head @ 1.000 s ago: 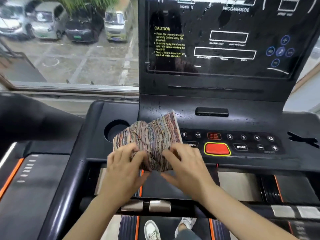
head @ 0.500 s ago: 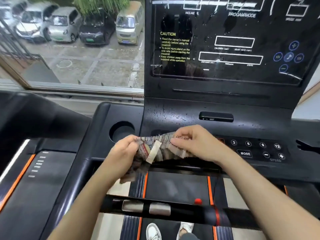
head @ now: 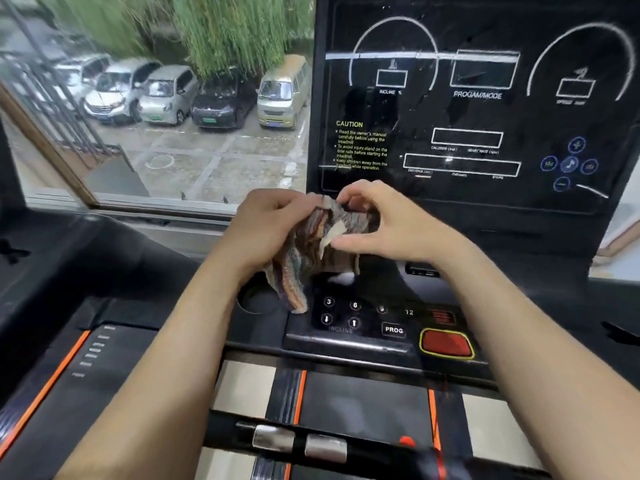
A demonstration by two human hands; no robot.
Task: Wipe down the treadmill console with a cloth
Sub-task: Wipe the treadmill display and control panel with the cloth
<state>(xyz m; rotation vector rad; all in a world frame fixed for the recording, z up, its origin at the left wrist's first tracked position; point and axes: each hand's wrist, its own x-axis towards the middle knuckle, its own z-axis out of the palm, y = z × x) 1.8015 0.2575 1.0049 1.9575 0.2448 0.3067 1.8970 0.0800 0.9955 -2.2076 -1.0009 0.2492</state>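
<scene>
While standing at one black treadmill console (head: 485,140), gripping one bunched striped cloth (head: 304,261) over the keypad (head: 363,317). Clamping its left side in the curled left hand (head: 270,223); pinching its top with the right hand (head: 398,226). Noting one red button (head: 446,342) and two silver grip plates (head: 273,438). Facing one window (head: 138,199), overlooking five parked cars (head: 166,95).

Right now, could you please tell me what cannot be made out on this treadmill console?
All in the head view:
- Console behind the cloth: hidden by it and by the left hand and right hand.
- Cup holder: mostly covered by the left forearm and cloth.
- Slot: partly behind the right wrist.
- Red label above the red button: blurred, unreadable.
- Display: top and right cut off by the frame edge.
</scene>
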